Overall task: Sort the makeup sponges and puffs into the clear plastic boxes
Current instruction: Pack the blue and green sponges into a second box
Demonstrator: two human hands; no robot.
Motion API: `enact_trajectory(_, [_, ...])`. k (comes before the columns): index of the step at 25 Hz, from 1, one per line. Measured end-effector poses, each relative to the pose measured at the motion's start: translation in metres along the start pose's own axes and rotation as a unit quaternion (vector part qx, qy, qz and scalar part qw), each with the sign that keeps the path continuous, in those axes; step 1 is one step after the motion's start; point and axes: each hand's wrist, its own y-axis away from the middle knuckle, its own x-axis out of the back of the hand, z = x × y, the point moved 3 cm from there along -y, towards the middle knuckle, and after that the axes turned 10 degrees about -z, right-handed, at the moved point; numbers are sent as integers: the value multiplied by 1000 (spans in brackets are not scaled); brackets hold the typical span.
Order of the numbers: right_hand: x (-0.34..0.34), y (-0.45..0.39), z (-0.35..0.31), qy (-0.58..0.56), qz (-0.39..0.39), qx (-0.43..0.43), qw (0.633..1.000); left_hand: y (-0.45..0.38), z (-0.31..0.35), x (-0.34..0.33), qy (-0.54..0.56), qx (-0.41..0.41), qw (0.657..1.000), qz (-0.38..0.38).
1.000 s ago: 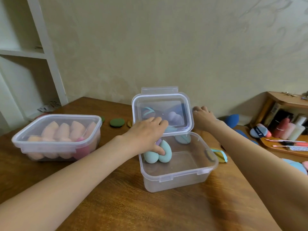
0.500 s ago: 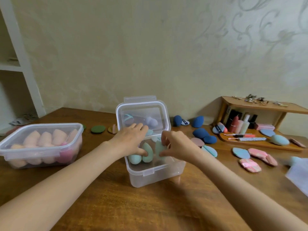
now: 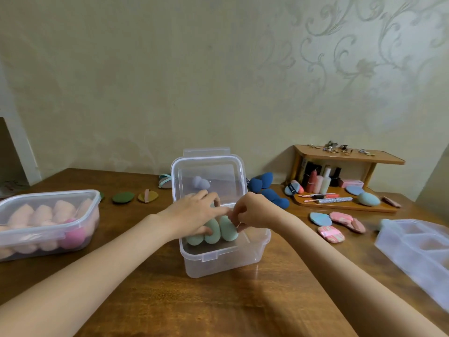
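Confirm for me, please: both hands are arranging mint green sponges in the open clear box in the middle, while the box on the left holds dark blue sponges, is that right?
Not quite. In the head view the left box holds peach and pink sponges, not dark blue ones; the dark blue sponges lie on the table behind the middle box. The rest holds: left hand and right hand are at the mint green sponges.

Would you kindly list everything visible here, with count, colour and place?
Clear plastic box with raised lid: one, centre of wooden table.
Mint green teardrop sponges: three, inside that box.
Closed clear box: one, left; holds peach sponges and a pink one.
Flat puffs: green and mustard, behind, left of centre.
Navy blue sponges: a cluster, right of the lid.
Wooden shelf rack: one, far right, cosmetics below.
Pink and blue flat puffs: several, before the rack.
Frosted divided tray: one, right edge.
Left hand: on the sponges.
Right hand: pinching a sponge.
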Motion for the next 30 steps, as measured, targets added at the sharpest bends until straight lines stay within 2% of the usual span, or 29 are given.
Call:
enact_trajectory(5, [9,17,11,-126,2,-11,992,-8,13,3,-16,-3,999,-49])
enact_trajectory(10, [35,42,29,-87,116,5,989,-31,31,19,-13,20,990,-141])
enact_trajectory(13, [52,53,62,-170,230,-18,958,-46,37,24,5,8,983,-185])
enact_trajectory(15, [68,51,96,-148,291,-71,943,-56,39,26,30,-4,982,-184])
enact_trajectory(16, [75,48,113,-86,277,-112,950,-61,41,27,37,-9,983,-182])
enact_trajectory(18, [89,47,147,60,202,-209,955,-76,51,29,37,-24,982,-182])
enact_trajectory(21, [109,60,188,188,154,-322,915,-107,70,34,27,-40,980,-192])
enact_trajectory(26, [122,59,229,255,80,-418,868,-159,90,35,57,0,964,-258])
enact_trajectory(30, [137,43,272,207,36,-466,860,-172,93,35,11,-32,961,-275])
